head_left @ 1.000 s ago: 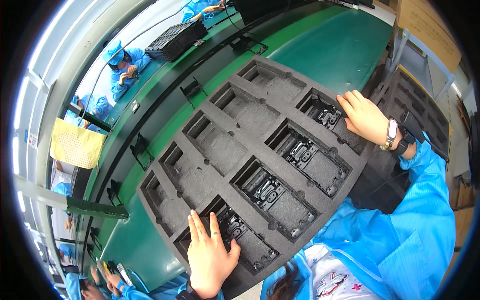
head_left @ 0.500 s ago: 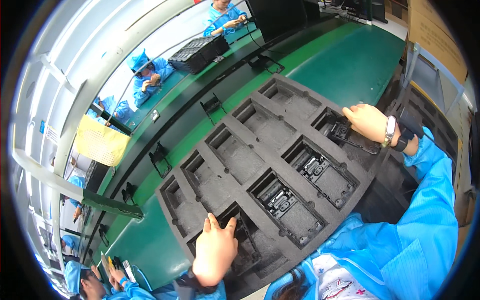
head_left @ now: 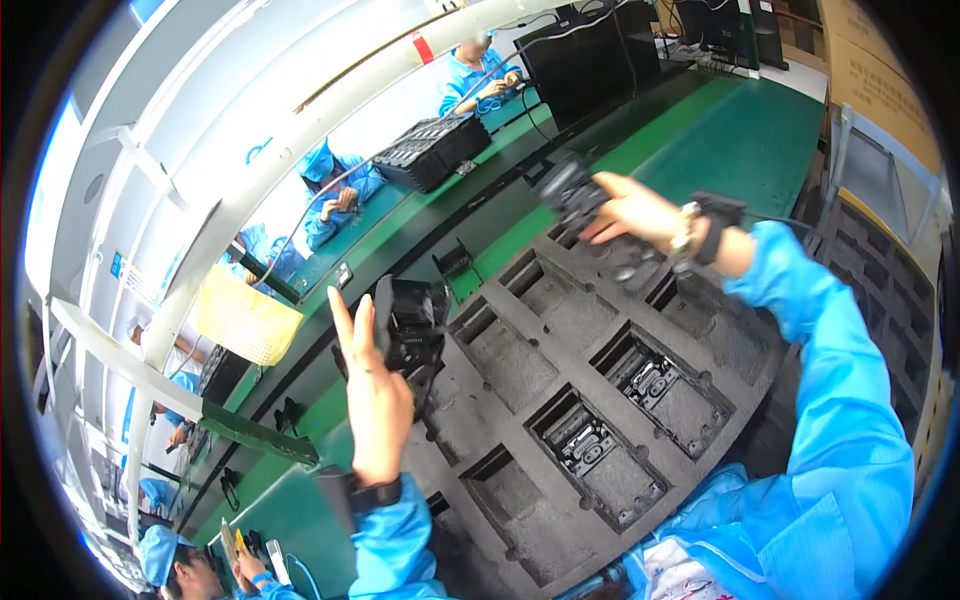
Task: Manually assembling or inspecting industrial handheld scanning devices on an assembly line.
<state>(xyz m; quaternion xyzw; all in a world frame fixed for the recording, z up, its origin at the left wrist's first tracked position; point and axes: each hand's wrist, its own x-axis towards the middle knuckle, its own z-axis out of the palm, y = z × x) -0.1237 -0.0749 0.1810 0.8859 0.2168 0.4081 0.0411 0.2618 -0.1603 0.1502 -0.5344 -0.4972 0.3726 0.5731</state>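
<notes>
Black moulded plastic parts — two are lifted, one in each hand above the dark grey foam tray [head_left: 740, 360] on the green tabletop [head_left: 760, 140]. The left hand [head_left: 375, 395] closes its grip on one part [head_left: 412, 325]; the right hand [head_left: 630, 210] grips the other part [head_left: 568, 190]. Two more parts [head_left: 655, 380] sit in tray pockets. Either lifted part could slip — both are held only at the fingertips.
</notes>
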